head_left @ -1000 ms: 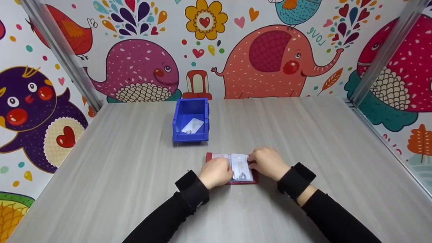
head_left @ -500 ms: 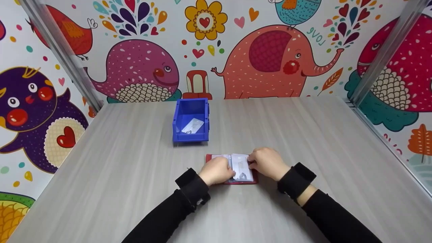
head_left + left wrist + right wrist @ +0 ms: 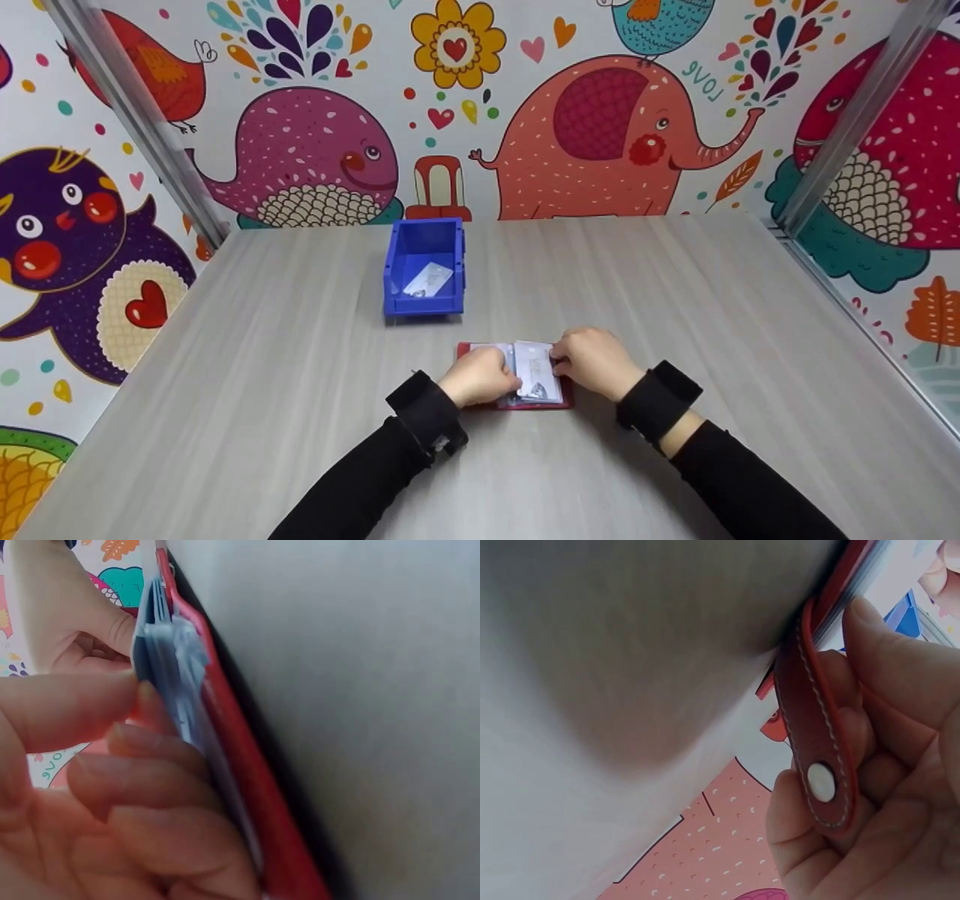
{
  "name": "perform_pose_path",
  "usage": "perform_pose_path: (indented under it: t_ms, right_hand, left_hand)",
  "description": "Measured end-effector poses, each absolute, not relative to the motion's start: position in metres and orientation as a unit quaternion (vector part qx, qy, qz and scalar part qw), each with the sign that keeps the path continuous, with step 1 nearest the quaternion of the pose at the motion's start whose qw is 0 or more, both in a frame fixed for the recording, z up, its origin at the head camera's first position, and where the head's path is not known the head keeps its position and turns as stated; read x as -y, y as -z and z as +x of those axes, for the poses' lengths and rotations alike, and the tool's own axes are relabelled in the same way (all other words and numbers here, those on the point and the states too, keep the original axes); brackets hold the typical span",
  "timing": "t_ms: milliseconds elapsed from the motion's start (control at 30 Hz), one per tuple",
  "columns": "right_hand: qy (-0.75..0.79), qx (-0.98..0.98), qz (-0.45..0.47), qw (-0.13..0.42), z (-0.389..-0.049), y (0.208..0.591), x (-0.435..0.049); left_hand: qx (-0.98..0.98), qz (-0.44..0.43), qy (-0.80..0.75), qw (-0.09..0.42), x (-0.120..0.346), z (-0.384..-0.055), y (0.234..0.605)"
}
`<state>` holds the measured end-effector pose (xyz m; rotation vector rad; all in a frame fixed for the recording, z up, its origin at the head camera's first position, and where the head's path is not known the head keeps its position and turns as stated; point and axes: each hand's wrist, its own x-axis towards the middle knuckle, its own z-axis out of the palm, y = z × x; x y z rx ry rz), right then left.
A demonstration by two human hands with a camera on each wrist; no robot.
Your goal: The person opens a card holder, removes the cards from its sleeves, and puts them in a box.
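Observation:
A red card holder point(image 3: 551, 406) lies spread on the table with clear plastic sleeves inside. A white card point(image 3: 535, 366) with a grey print sits over the sleeves of its right half. At the near left edge of that card, my left hand point(image 3: 478, 375) pinches between thumb and forefinger; in the left wrist view the sleeves point(image 3: 172, 675) lie right beside the pinch. My right hand point(image 3: 596, 361) grips the holder's right side, thumb at the edge of the sleeve stack. In the right wrist view the holder's strap point(image 3: 810, 720), with a metal snap, hangs against the right fingers.
Behind the holder, to its left, stands a blue bin point(image 3: 426, 305) with another white card point(image 3: 429, 280) inside. The wooden-grain table point(image 3: 262, 375) meets walls printed with cartoon animals at the back and sides.
My left hand has shifted slightly over the near left edge of the card, and its thumb now shows there. The right hand stays put.

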<state>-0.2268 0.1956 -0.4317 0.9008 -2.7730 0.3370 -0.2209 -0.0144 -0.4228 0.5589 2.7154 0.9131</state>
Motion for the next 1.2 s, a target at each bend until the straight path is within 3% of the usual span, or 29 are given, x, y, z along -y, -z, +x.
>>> perform_pose_path:
  t_ms: [900, 1200]
  right_hand:
    - [-0.116, 0.94, 0.306, 0.093, -0.226, 0.431, -0.196]
    - [-0.115, 0.939, 0.309, 0.096, -0.226, 0.431, -0.196]
  left_hand:
    - [-0.891, 0.151, -0.396, 0.163, 0.044, -0.222, 0.417]
    - [-0.898, 0.159, -0.385, 0.144, 0.049, -0.219, 0.418]
